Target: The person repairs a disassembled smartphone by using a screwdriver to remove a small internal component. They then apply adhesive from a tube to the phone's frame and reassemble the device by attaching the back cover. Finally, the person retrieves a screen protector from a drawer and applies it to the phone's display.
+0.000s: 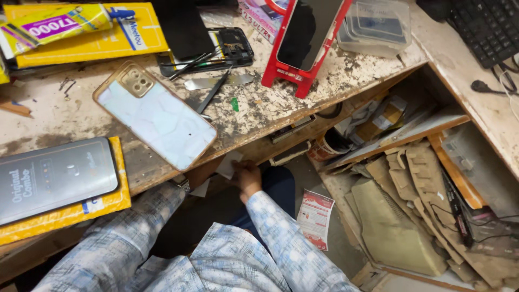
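Scarred wooden table (259,111), cluttered. Below edge: right hand (247,178), fingers closed on small white paper (228,165); left hand mostly hidden under table, fingers' state untellable. Above: phone (154,115) face down; farther, red phone stand (303,40).

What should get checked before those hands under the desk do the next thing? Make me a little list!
1. Right hand in view: ok, below the desk edge, touching a white paper scrap.
2. Left hand in view: not ok, mostly hidden under the desk.
3. What the hands grip: cannot tell.
4. Phone in clear case safely on the desk: not ok, its corner overhangs the edge above the hands.
5. Red phone stand upright: ok, though near the edge.
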